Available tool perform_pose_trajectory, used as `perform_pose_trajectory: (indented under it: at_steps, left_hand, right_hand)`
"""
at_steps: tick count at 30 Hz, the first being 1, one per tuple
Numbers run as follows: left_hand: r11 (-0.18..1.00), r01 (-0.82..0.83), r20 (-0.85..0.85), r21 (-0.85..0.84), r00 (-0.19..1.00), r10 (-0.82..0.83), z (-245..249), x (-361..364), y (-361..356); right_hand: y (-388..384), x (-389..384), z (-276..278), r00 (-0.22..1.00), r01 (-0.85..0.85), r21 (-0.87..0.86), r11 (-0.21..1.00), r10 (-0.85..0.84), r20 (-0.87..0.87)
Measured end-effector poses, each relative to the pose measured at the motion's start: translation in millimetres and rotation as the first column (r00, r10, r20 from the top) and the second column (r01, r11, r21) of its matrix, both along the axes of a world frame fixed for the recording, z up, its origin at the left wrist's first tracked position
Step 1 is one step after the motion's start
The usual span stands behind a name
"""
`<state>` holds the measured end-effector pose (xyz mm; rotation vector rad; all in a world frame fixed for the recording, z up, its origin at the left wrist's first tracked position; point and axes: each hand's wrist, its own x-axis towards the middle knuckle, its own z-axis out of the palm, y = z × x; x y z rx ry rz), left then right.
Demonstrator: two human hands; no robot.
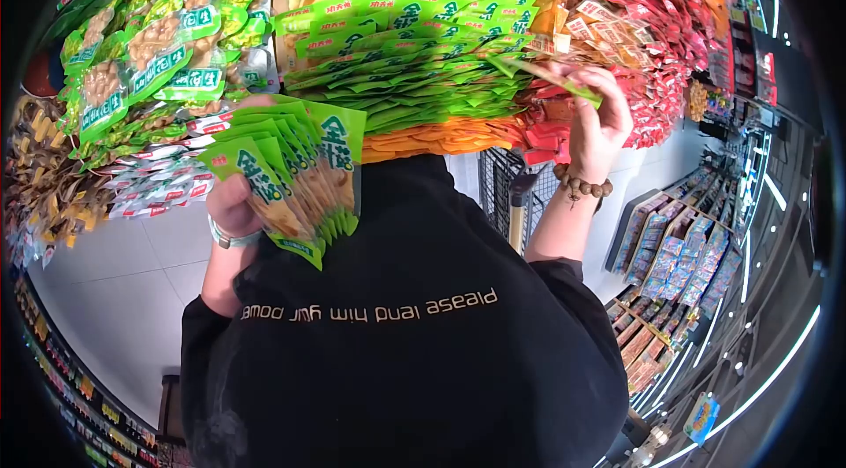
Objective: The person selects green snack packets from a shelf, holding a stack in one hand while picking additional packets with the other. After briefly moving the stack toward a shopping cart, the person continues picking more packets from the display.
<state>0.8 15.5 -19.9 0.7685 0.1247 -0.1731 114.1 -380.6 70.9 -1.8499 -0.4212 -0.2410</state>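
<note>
My left hand (233, 206) is closed around a fanned bunch of green snack packets (304, 173) with clear windows, held in front of my chest. Brownish food shows through the windows. Over at the right, my right hand (601, 120) pinches a single green snack packet (562, 80), seen nearly edge-on. That packet is raised by the right end of a big layered pile of matching green packets (401, 23). The fingers of my left hand behind the bunch are mostly hidden.
Bags of peanuts (163, 45) lie left of the green pile, and red packets (652, 27) heap up on its right. Orange packets (441, 137) line the front edge. A wire cart (500, 186) stands below the display. Stocked shelves (683, 243) are farther right.
</note>
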Motion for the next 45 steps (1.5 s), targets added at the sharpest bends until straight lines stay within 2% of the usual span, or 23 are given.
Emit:
perform_pose_trajectory:
  at_steps: [3, 4, 7, 11, 14, 18, 22, 25, 29, 33, 36, 39, 42, 45]
  left_hand:
    - [0.999, 0.01, 0.014, -0.031, 1.0, -0.01, 2.5, 2.9, -2.6]
    - [0.999, 0.012, 0.012, -0.052, 1.0, -0.012, 3.7, 3.4, -3.4]
    - [0.991, 0.018, 0.0, -0.132, 1.0, -0.019, 5.1, 6.7, -4.3]
    - [0.987, 0.03, 0.002, -0.156, 1.0, -0.03, 3.3, 7.8, -4.1]
    - [0.981, 0.05, 0.009, -0.187, 0.999, -0.049, 2.5, 9.0, -2.7]
    - [0.973, 0.063, 0.032, -0.221, 0.998, -0.057, 0.8, 9.4, -2.8]
    - [0.974, 0.052, 0.025, -0.219, 0.999, -0.048, -0.1, 6.3, -1.7]
    - [0.981, 0.031, 0.01, -0.192, 1.0, -0.029, 0.3, 4.1, -0.4]
    - [0.985, 0.011, 0.003, -0.172, 1.0, -0.011, 1.6, 3.5, -0.3]
    - [0.984, 0.0, 0.007, -0.177, 1.0, 0.001, -0.4, 2.0, -1.1]
    - [0.985, -0.005, 0.003, -0.173, 1.0, 0.006, 0.7, 2.2, -1.6]
    - [0.988, 0.007, 0.016, -0.155, 1.0, -0.005, -0.2, 3.1, 0.9]
    - [0.989, -0.006, 0.013, -0.147, 1.0, 0.008, 1.6, 2.4, 1.7]
    - [0.987, -0.058, -0.017, -0.153, 0.998, 0.056, 4.5, 1.2, 1.4]
  right_hand:
    - [2.5, -9.2, 2.2, 0.999, 0.021, -0.139, 0.99, -0.025, -0.022]
    - [-2.6, -13.8, 3.0, 0.999, 0.039, -0.236, 0.971, -0.041, -0.002]
    - [-4.0, -17.3, 7.1, 0.998, -0.025, -0.208, 0.978, 0.012, -0.061]
    - [-5.2, -16.0, 18.1, 0.999, -0.029, -0.412, 0.911, 0.01, -0.049]
    - [-5.9, -14.1, 17.1, 0.995, 0.025, -0.458, 0.888, -0.067, -0.077]
    - [1.4, -5.2, 15.3, 0.997, -0.043, -0.5, 0.865, 0.008, -0.071]
    - [15.9, 6.0, 17.9, 0.998, -0.061, -0.652, 0.756, 0.066, -0.017]
    - [27.1, 11.3, 15.5, 0.992, -0.12, -0.734, 0.669, 0.118, -0.055]
    - [32.4, 9.3, 4.4, 0.975, -0.209, -0.784, 0.585, 0.183, -0.123]
    - [30.7, 6.6, -3.7, 0.98, -0.198, -0.81, 0.552, 0.139, -0.144]
    - [36.1, 5.5, -5.9, 0.965, -0.257, -0.808, 0.53, 0.177, -0.191]
    - [39.1, 5.1, -1.4, 0.96, -0.267, -0.813, 0.518, 0.215, -0.178]
    - [49.9, -2.1, 13.3, 0.981, -0.17, -0.893, 0.417, 0.16, -0.112]
    - [50.5, -4.5, 2.8, 0.977, -0.189, -0.879, 0.437, 0.169, -0.126]
